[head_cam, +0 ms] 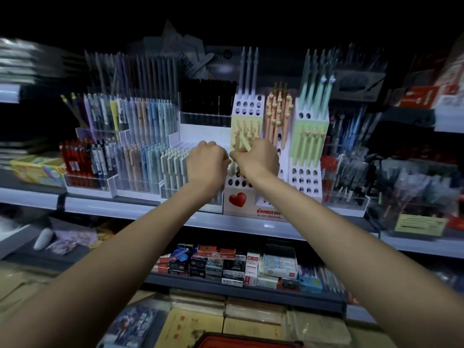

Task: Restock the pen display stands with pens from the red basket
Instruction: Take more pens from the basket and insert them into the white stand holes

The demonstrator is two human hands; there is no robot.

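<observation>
The right hand is in the middle of the frame. Its fingers are curled in tight and they pinch a pale yellow plastic pen, which sticks up and leans a little to the left. The left hand is just beside it, almost touching. Its fingers are curled too, but I cannot tell if it holds a pen or only helps. Both hands are right in front of a tall white stepped stand with round holes and a red heart on its front. It looks like it is made of card. The stand has rows of yellow, orange and green pens higher up, and many empty holes lower down, close to the hands. To the left of the hands sit clear plastic stands full of pale blue, grey and green pens. All the stands rest on a long white metal shelf that runs across the frame. The red plastic basket is far from the hands, at the bottom edge of the frame, and only its rim shows, so I cannot see the pens in it. I think the step now is putting this one pen into the white stand. Next, the tip needs to line up over an empty hole and go straight down until the pen stands by itself. Then the fingers can let go and reach down to the basket for more.
</observation>
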